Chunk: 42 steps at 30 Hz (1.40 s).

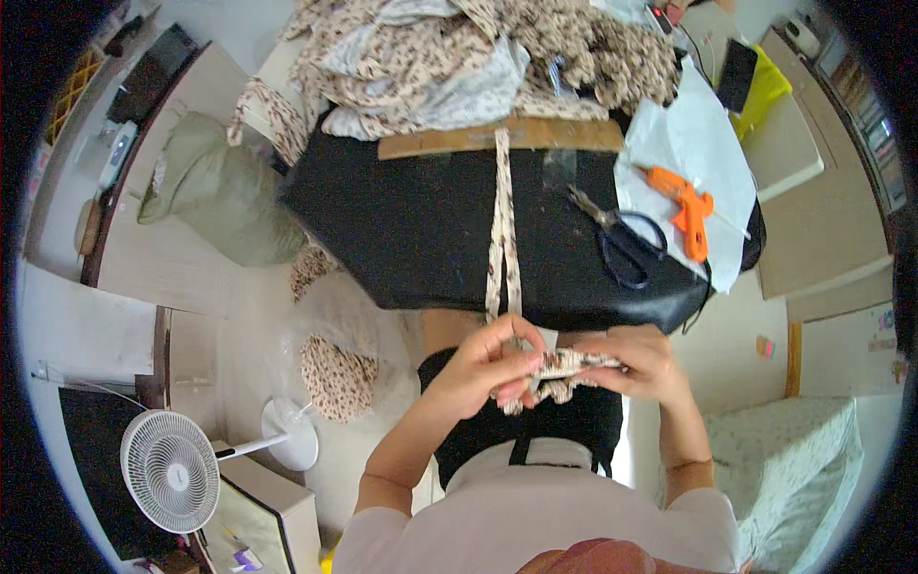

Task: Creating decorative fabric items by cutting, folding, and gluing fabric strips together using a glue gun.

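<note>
Pinching bunched patterned fabric (pixel 571 362), both hands (pixel 480 369) nearly closed; fabric's long axis left-right, narrow strip (pixel 503 206) pointing forward.

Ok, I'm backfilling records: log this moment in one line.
left hand: holds patterned fabric; right hand: holds same fabric; glue gun: on white sheet; scissors: left of glue gun

The fabric strip (pixel 503 177) is cream, brown-spotted; glue gun (pixel 683 205) orange; tabletop (pixel 402 230) black.
</note>
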Each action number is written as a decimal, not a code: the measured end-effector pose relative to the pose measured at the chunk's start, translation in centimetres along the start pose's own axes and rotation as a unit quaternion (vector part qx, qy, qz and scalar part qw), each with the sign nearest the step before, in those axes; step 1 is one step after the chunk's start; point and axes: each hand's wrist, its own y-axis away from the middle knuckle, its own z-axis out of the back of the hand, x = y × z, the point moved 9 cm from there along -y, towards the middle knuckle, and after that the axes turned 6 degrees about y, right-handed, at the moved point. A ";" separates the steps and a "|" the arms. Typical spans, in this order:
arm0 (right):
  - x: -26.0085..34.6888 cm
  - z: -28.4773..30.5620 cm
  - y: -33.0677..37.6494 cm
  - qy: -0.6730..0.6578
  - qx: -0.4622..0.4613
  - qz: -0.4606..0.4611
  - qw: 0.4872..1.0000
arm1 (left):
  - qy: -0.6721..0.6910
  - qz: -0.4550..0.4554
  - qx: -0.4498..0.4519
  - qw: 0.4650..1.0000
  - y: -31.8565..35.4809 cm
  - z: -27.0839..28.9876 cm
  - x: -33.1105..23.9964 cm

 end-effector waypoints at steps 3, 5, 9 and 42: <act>-0.7 -0.5 -0.3 -0.035 0.010 -0.014 0.999 | -0.052 0.003 0.033 0.998 0.2 -0.7 -0.2; -1.3 -0.9 -0.4 -0.058 0.005 -0.029 0.998 | -0.113 -0.026 0.031 0.993 0.3 -1.0 -0.9; -2.0 -0.9 -0.7 -0.097 -0.006 -0.055 0.994 | -0.173 -0.055 0.067 0.981 0.1 -1.7 -1.4; -6.2 -0.1 0.0 -0.069 -0.066 -0.076 0.993 | -0.763 -0.416 -0.228 0.439 -20.0 -1.6 -27.2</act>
